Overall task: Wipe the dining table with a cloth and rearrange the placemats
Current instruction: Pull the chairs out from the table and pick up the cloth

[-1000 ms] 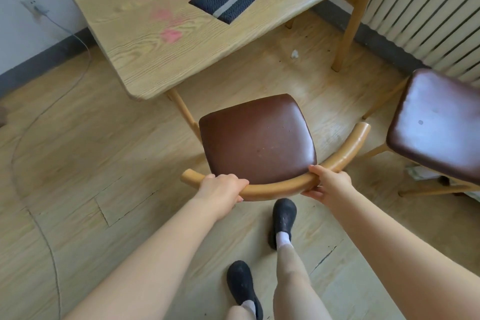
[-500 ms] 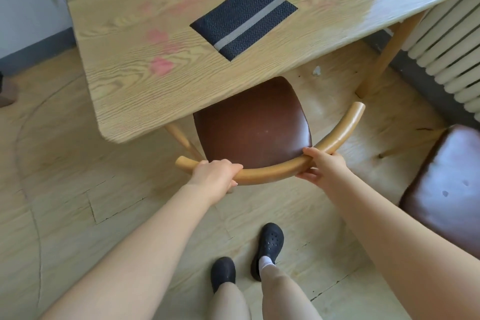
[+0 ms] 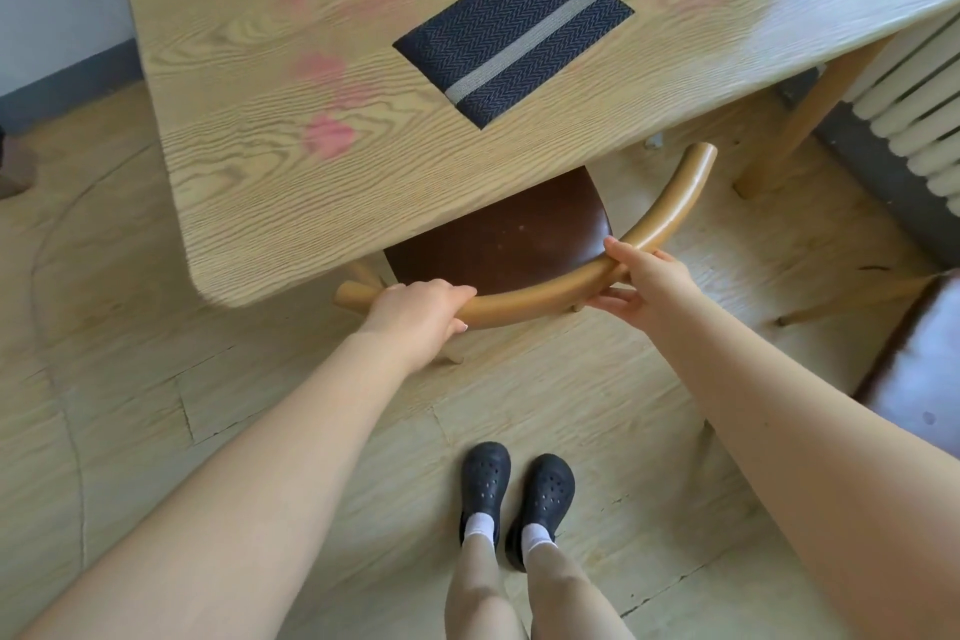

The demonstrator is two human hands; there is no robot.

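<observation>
- Seemingly late in the job: both hands on a chair (image 3: 524, 229), no cloth anywhere in view
- Left hand (image 3: 421, 312) curled over the curved wooden backrest (image 3: 582, 283), gripping it; right hand (image 3: 641, 283) wrapped around the same rail further along, thumb on top, fingers beneath
- Seat tucked mostly under the dining table (image 3: 291, 182), just ahead of the hands
- Beyond the hands, one dark placemat (image 3: 511, 31) lying skewed to the table edge; corners of two more cut off at the top of the view
- Pinkish stains (image 3: 327, 135) left on the wood ahead of the left hand, so wiping judged unfinished or unable to lift them
- Placemats judged not yet squared up
</observation>
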